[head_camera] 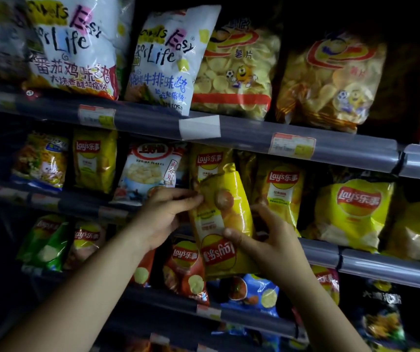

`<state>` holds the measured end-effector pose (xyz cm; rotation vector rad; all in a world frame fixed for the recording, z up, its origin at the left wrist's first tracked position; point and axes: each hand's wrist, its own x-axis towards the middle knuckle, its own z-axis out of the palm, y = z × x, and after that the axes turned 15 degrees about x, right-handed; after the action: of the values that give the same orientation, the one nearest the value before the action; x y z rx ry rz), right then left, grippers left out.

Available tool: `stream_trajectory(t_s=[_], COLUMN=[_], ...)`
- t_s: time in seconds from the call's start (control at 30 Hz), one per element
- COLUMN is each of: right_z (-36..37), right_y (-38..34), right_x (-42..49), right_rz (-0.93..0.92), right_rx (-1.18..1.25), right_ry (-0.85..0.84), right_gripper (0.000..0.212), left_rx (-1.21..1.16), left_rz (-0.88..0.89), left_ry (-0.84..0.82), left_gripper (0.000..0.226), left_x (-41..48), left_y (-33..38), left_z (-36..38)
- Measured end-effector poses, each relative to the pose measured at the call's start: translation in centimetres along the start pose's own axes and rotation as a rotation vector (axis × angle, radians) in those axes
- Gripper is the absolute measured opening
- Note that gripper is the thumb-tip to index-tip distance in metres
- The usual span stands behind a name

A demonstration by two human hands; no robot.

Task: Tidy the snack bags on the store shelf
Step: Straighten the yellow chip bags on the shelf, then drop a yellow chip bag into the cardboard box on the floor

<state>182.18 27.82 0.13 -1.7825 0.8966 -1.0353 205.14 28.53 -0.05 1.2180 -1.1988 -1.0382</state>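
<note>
Pinching one upside-down yellow bag (219, 214) are left grip (163, 219) and right grip (272, 237)

— Arms first?
— Bare left forearm (82, 288) and bare right forearm (313, 301), uncovered from the lower edge of view up to the wrists.
— And the hands?
— Bare left hand (163, 217), bare right hand (267, 240); slender fingers, short rounded thumbnail on the right. Too dim for finer marks.
</note>
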Motion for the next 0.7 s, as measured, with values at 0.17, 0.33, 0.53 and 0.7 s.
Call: stream_trajectory(t_s=[0.17, 0.33, 0.53, 0.7], right_z=[-2.1, -4.1, -1.0, 7.2], right_y=[-0.1, 0.9, 3.1, 7.0], right_x=[-0.6, -0.1, 0.3, -0.3], right_rz=[-0.02, 0.111, 0.176, 0.215], right_rx=[-0.059, 0.169, 0.372, 0.365], right_ry=[-0.021, -0.164, -0.399, -0.607], right_gripper=[0.078, 0.062, 0.046, 0.034], left_rx=[-0.105, 0.122, 0.383, 0.443], left_rz=[-0.04, 0.064, 0.11, -0.061], left_ry=[-0.014, 0.191, 0.461, 0.571], left_gripper=[0.029, 0.022, 0.02, 0.038], left_x=[-0.5, -1.7, -5.8, -12.5], left_y=[-0.5, 0.1, -0.9, -5.1], left_z=[2.0, 3.8, 2.9, -2.0])
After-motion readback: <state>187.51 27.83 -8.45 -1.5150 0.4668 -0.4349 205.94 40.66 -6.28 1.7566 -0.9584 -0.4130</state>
